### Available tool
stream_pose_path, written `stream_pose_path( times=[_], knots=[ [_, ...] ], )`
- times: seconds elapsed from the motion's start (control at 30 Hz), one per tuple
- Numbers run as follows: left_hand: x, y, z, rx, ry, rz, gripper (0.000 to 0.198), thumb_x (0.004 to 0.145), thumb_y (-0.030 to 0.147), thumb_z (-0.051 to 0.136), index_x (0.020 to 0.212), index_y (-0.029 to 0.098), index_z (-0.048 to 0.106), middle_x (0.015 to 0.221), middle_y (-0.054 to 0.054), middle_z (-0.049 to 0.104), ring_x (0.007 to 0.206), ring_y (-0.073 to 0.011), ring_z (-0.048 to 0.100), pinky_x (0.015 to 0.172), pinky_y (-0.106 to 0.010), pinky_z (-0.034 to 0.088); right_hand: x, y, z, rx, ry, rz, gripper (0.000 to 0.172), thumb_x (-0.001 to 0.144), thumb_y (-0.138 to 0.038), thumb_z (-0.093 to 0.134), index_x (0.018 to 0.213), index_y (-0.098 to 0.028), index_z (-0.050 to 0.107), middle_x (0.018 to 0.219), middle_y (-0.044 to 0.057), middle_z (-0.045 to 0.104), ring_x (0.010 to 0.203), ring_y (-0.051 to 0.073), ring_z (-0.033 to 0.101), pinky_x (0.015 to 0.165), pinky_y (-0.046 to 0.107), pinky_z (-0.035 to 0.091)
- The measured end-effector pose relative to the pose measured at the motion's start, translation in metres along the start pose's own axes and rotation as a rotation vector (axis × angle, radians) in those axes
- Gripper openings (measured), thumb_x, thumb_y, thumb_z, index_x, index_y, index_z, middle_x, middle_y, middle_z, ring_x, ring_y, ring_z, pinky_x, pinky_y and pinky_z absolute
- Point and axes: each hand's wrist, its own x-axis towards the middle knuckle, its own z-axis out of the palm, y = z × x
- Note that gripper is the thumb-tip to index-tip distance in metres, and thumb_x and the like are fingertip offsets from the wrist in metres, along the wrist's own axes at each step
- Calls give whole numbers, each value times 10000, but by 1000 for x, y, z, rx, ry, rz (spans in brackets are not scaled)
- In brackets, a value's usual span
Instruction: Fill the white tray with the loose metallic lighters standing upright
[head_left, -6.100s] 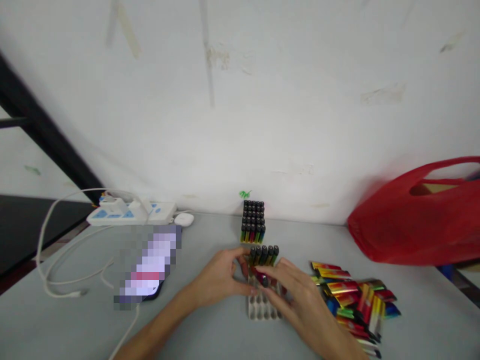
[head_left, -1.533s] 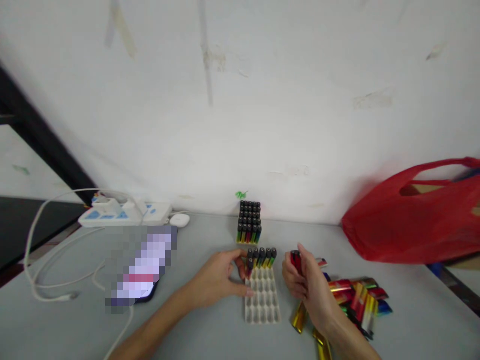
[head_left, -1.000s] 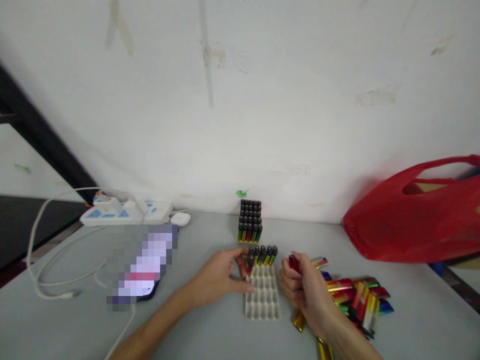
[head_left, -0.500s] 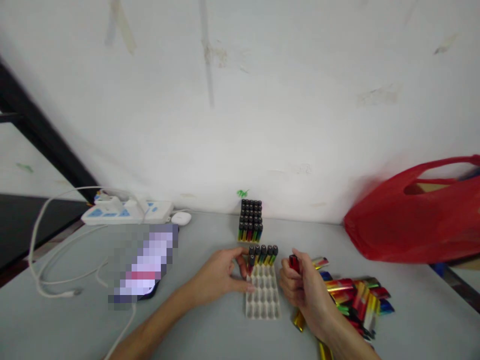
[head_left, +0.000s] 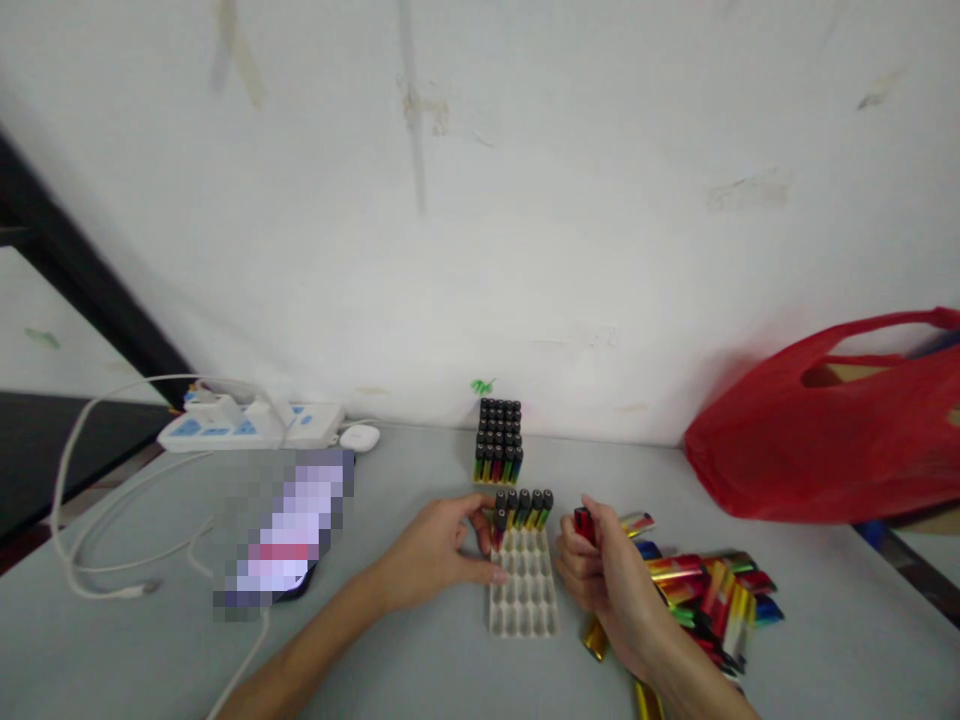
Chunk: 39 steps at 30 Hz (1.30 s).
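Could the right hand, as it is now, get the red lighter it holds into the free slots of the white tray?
Probably yes. The right hand holds the red lighter just right of the white slotted plastic tray; most slots look free. The left hand rests at the tray's left edge, clear of them.

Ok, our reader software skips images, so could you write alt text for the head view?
A person's left hand steadies a white tray with a few lighters standing at its far end, while the right hand holds a red lighter. A pile of lighters lies to the right, near a red bag and a full tray by the wall.
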Motion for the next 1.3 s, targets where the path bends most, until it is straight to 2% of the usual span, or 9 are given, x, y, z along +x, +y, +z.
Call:
stream_pose_path(
  times=[0.33,0.6,0.87,1.13,1.3],
  knots=[
    [0,3,0,-4,-1,7,563,689,369,1023,1129,152,748,944,19,742,613,-79,411,549,-241,275,5,4,-5,17,-83,37,721,752,-824,761,609,-259,336,534,-134,173,471,59,62,426,228,40],
    [0,1,0,-3,2,13,600,686,363,1030,1175,149,756,951,12,753,613,-82,409,555,-244,276,3,5,-3,-35,-25,-22,605,815,-778,717,651,-232,514,525,-117,249,475,74,150,457,232,160],
    [0,3,0,21,-3,0,623,697,385,1013,1209,150,748,975,5,752,615,-79,407,554,-245,278,4,4,-3,-28,-12,17,603,759,-727,715,598,-264,364,537,-121,206,498,76,81,441,243,71],
    [-1,6,-2,30,-12,-10,634,688,404,1017,1208,153,754,988,-2,761,603,-79,404,544,-248,268,-1,2,-2,-57,96,-48,443,824,-592,620,648,-271,371,572,-123,156,522,92,62,441,234,51],
    [-1,4,-1,17,0,-12,630,691,408,1015,1202,149,752,996,-6,756,612,-83,417,562,-251,282,-1,0,-3,-41,63,-62,534,831,-666,671,641,-263,376,575,-117,173,517,87,87,442,226,79]
  ],
)
